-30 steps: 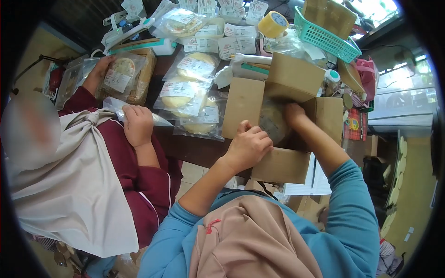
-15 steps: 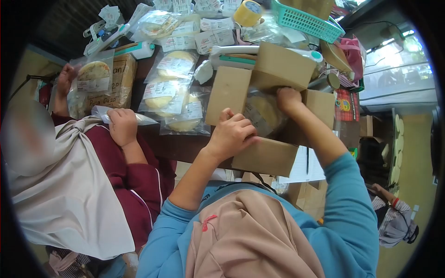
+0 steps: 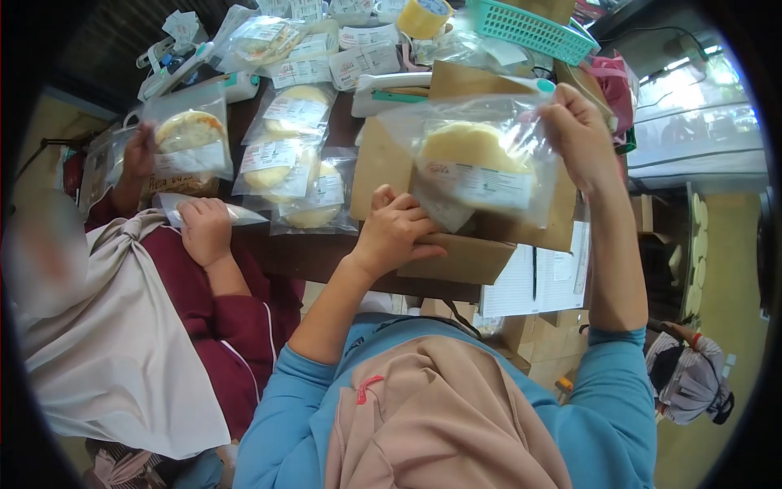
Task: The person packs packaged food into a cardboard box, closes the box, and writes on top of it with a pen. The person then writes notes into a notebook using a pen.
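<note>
My right hand [image 3: 577, 134] is closed on the upper right corner of a clear plastic bag of pale round flatbread [image 3: 468, 155], with a printed label on its lower half. The bag is raised over an open cardboard box [image 3: 456, 259] and hides most of its inside. Curled fingers of my left hand [image 3: 395, 232] grip the box at its near left corner. Left of the box, several more labelled bags of flatbread [image 3: 273, 167] lie overlapping on the dark table.
At the left, a co-worker holds up a bagged topped pizza [image 3: 191, 138] and rests the other hand on another bag [image 3: 244, 213]. Behind are yellow tape [image 3: 423, 18], a green basket [image 3: 529, 33] and a sealer [image 3: 391, 91]. Written sheets [image 3: 521, 285] lie right of the box.
My right hand has come up out of the box, lifting the bag of flatbread into view. My left hand stays at the box corner. The co-worker's raised bag has shifted right.
</note>
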### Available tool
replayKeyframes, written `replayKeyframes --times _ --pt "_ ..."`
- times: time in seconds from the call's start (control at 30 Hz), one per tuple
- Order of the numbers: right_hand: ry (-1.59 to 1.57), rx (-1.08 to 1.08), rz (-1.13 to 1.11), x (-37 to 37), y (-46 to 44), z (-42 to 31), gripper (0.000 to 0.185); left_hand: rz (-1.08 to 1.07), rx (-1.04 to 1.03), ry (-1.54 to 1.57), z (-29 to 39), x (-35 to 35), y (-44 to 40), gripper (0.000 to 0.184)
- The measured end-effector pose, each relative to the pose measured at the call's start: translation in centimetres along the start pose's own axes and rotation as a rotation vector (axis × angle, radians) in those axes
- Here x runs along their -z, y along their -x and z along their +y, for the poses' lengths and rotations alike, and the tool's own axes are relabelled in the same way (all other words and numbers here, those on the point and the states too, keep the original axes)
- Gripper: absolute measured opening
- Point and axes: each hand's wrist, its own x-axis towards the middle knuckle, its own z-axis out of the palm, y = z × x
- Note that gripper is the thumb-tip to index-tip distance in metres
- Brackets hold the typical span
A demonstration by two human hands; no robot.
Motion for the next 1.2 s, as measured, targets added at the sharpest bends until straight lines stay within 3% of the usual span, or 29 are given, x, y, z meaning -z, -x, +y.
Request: replayKeyframes --times 0.07,0.13,0.17,0.23,0.27,0.3,0.33,0.37,0.4,0.47,0.5,0.6,0.63,0.77,0.83,0.93,1.0,1.1,1.13,1.17,1.2 --pt "1.020 -0.105 0.058 0.9 -1.1 3.4 0.007 -0.001 -0.003 0.002 0.0 0.0 0.0 0.032" --pt "1.614 0.008 0.077 0.2 -0.1 5.9 0.012 0.017 -0.012 0.015 -0.1 0.0 0.0 0.032" --pt "1.570 0.053 0.153 -0.1 -0.9 6.9 0.020 0.019 -0.010 0.015 -0.1 0.1 -0.1 0.032" --pt "1.619 0.118 -0.158 -2.0 -1.8 6.9 0.013 -0.001 0.004 0.030 0.0 0.2 -0.2 0.031" --pt "1.694 -0.015 -0.454 -3.2 -2.6 7.7 0.021 0.001 0.007 0.028 0.0 0.2 -0.3 0.031" --pt "1.573 -0.206 -0.734 -5.2 -3.0 7.3 0.029 -0.004 -0.003 0.017 0.0 0.2 -0.3 0.031" --pt "1.496 -0.221 -0.787 -6.4 -2.8 8.6 0.035 -0.006 -0.012 0.004 0.0 0.2 -0.4 0.030" --pt "1.610 -0.217 -1.049 -7.6 -3.6 9.7 0.038 -0.006 -0.008 0.000 0.1 0.1 -0.4 0.030" --pt "1.603 -0.213 -1.052 -9.0 -3.5 10.0 0.038 -0.014 -0.005 0.002 0.4 0.1 -0.3 0.030" --pt "1.804 -0.336 -1.359 -11.1 -3.5 10.2 0.036 -0.030 -0.014 -0.006 0.6 0.1 -0.1 0.030" --pt "1.910 -0.281 -1.463 -10.5 -2.9 10.5 0.034 -0.017 -0.008 -0.018 0.8 0.0 0.1 0.029" --pt "1.846 -0.482 -1.318 -5.0 -0.9 10.5 0.039 0.016 0.011 -0.045 1.0 -0.4 0.4 0.026" --pt "1.787 -0.208 -1.311 -1.7 0.4 10.6 0.037 0.002 0.012 -0.042 1.0 -0.3 0.4 0.026" --pt "1.552 0.005 -1.164 0.9 1.1 10.7 0.030 -0.008 -0.009 0.020 1.3 -1.1 0.1 0.024" --pt "1.809 -0.294 -1.456 0.1 0.5 15.8 0.026 -0.028 -0.045 0.050 1.8 -1.5 -0.1 0.024" --pt "1.798 -0.309 -1.399 -1.1 0.2 16.0 0.025 -0.088 -0.020 0.063 3.1 -1.8 0.1 0.024" --pt "1.785 -0.323 -1.318 -2.6 -0.8 15.8 0.024 0.268 -0.016 0.274 2.8 -1.2 0.3 0.025" --pt "1.746 -0.371 -1.236 -4.9 -0.9 16.0 0.022 0.600 0.413 0.248 -0.1 1.8 4.3 0.012" --pt "1.727 -0.246 -1.106 -5.6 -1.1 12.5 0.021 0.572 0.866 0.428 -1.1 2.4 6.0 0.014" --pt "1.534 -0.514 -0.966 -8.1 -1.4 6.5 0.014 0.623 1.019 0.397 -3.7 1.7 7.9 0.020" --pt "1.291 -0.418 -0.936 -9.5 -1.2 1.7 0.012 0.562 1.072 0.217 -6.3 1.3 10.3 0.023"
